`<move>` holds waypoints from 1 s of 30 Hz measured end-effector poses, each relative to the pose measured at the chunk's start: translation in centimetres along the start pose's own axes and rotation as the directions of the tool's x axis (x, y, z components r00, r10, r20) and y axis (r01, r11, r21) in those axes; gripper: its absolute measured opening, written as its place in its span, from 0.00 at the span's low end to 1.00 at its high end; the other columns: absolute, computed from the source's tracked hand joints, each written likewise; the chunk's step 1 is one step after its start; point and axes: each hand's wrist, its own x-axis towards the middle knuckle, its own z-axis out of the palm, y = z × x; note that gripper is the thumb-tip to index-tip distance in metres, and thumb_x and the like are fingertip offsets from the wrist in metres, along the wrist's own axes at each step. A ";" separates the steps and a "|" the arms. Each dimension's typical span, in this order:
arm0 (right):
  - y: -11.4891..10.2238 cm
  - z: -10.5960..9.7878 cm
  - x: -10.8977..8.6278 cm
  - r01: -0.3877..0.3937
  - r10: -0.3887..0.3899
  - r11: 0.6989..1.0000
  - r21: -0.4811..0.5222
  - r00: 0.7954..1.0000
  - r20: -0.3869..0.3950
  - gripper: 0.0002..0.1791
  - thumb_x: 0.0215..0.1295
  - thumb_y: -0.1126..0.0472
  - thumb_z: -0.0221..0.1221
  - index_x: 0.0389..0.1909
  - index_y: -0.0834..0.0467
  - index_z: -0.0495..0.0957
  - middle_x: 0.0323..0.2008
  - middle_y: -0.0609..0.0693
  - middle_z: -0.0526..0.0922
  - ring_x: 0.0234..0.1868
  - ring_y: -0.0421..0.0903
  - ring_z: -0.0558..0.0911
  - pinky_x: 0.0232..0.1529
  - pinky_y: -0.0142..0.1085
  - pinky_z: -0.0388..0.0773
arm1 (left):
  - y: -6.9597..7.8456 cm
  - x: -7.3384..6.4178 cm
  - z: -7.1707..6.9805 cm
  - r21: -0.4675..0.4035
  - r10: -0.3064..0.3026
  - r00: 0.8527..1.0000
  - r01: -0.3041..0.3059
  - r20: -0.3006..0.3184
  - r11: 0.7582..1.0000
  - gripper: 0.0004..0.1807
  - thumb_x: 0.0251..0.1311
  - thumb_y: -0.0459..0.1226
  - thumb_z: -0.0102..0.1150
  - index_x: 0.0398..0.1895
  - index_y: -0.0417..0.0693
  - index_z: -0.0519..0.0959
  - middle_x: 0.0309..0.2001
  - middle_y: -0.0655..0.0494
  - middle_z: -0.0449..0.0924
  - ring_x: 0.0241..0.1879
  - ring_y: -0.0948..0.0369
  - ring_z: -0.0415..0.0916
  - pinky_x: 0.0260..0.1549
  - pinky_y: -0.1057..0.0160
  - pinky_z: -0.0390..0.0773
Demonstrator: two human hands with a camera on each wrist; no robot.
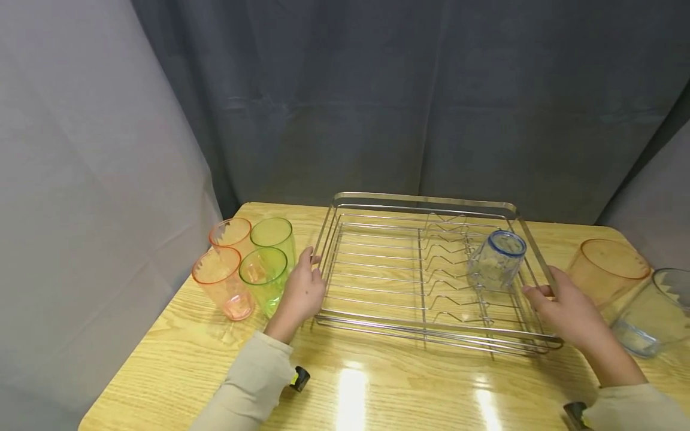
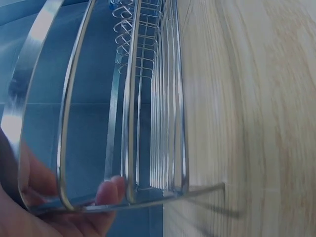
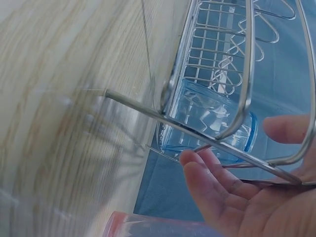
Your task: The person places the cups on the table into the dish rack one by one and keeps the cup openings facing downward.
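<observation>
A chrome wire dish rack (image 1: 426, 326) spans the space between both hands in the head view. My left hand (image 1: 304, 290) grips its left end, with fingertips (image 2: 108, 191) coming through the side wires in the left wrist view. My right hand (image 1: 571, 314) holds the opposite end; in the right wrist view its fingers (image 3: 205, 182) curl between the wires. Inside the rack, on the right, a clear tumbler with a blue rim (image 1: 493, 266) stands slightly tilted. Whether the rack's feet touch the table, I cannot tell.
Left of the rack stand two orange-rimmed cups (image 1: 217, 275) and two green cups (image 1: 264, 272), close to my left hand. Beyond my right hand are an orange cup (image 1: 604, 272) and a clear cup (image 1: 652, 317). Grey curtains (image 1: 377, 108) hang behind the wooden table (image 1: 409, 389).
</observation>
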 end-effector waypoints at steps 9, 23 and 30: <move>-0.2 0.4 0.1 0.012 -0.011 0.999 -0.044 1.000 0.025 0.47 0.77 0.43 0.40 0.73 0.78 0.33 0.62 0.85 0.62 0.58 0.82 0.69 0.40 0.57 0.80 | 0.0 -0.4 -0.2 0.035 -0.036 0.999 0.037 -0.036 0.999 0.35 0.64 0.25 0.39 0.77 0.40 0.51 0.71 0.46 0.67 0.13 0.66 0.59 0.11 0.73 0.62; -0.2 -2.4 -2.7 0.213 -0.216 0.976 -0.048 0.911 -0.351 0.31 0.75 0.57 0.52 0.71 0.70 0.59 0.66 0.66 0.70 0.49 0.22 0.73 0.36 0.23 0.76 | -0.8 -0.6 -0.5 0.003 -0.030 0.999 0.030 -0.026 1.000 0.35 0.65 0.26 0.40 0.77 0.41 0.51 0.71 0.45 0.66 0.15 0.65 0.61 0.12 0.72 0.65; 1.2 -4.6 -3.2 0.173 -0.114 0.985 0.012 0.696 -0.709 0.21 0.74 0.63 0.50 0.65 0.64 0.73 0.44 0.11 0.59 0.45 0.10 0.60 0.40 0.13 0.55 | -0.7 -0.4 -0.5 -0.001 -0.018 1.000 0.018 -0.022 1.000 0.33 0.67 0.27 0.37 0.77 0.40 0.51 0.71 0.44 0.66 0.14 0.66 0.61 0.12 0.73 0.64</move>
